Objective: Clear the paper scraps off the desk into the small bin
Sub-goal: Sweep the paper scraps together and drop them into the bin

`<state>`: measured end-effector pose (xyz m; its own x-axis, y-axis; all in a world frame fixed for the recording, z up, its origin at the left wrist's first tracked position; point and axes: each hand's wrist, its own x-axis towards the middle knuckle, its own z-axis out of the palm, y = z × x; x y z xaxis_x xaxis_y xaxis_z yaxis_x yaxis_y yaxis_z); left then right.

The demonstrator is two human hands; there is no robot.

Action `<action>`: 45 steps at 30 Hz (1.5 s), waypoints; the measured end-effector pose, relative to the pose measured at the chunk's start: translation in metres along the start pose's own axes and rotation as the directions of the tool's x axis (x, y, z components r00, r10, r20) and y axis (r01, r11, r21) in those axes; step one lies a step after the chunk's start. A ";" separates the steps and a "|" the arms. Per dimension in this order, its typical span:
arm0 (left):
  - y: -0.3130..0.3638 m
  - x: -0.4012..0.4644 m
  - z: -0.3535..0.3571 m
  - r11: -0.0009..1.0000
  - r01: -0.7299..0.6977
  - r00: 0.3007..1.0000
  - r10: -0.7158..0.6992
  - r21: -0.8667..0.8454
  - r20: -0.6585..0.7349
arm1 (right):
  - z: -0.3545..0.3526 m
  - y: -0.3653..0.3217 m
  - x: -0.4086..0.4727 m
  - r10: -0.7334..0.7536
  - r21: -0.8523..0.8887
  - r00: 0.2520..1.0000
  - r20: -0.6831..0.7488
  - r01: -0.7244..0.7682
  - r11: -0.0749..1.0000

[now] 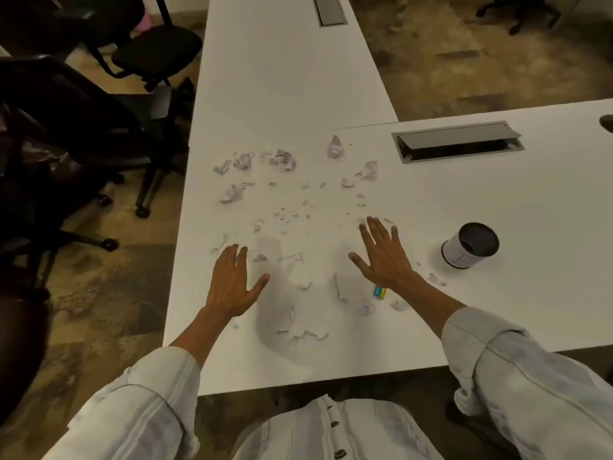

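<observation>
Paper scraps [282,161] left of the small bin [470,245] look feather-light (easily scattered); both hands' grip wide, empty: left hand [232,283], right hand [381,257].

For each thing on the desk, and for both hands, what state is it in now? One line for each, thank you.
Left hand: open, fingers spread, palm down, nothing held.
Right hand: open, fingers spread, palm down, nothing held.
Paper scraps: scattered loose over the desk, none gathered.
Small bin: upright, open at the top, right of the right hand.
Cable hatch: lid raised.
Blue and yellow box: lying flat, partly under the right wrist.
</observation>
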<state>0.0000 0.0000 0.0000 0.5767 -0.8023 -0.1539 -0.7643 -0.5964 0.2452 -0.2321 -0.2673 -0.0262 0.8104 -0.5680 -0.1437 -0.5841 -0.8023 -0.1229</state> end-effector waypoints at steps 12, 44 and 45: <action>0.023 -0.056 0.038 0.980 0.191 0.939 -0.167 -0.050 0.300 | 0.044 0.058 -0.072 0.618 0.281 0.786 -0.028 -0.587 0.759; 0.105 -0.040 0.095 0.940 -0.007 0.978 0.078 -0.340 0.193 | 0.083 -0.017 -0.082 0.089 0.304 0.996 -0.029 -0.076 0.950; 0.109 -0.036 0.091 0.933 -0.019 0.982 0.085 -0.360 0.167 | 0.076 -0.017 -0.082 0.119 0.374 0.992 -0.045 -0.094 0.922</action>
<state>-0.1306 -0.0387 -0.0548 0.4534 -0.8427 -0.2904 -0.6199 -0.5322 0.5766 -0.2917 -0.1931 -0.0874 0.7360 -0.6674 -0.1134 -0.6322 -0.6178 -0.4675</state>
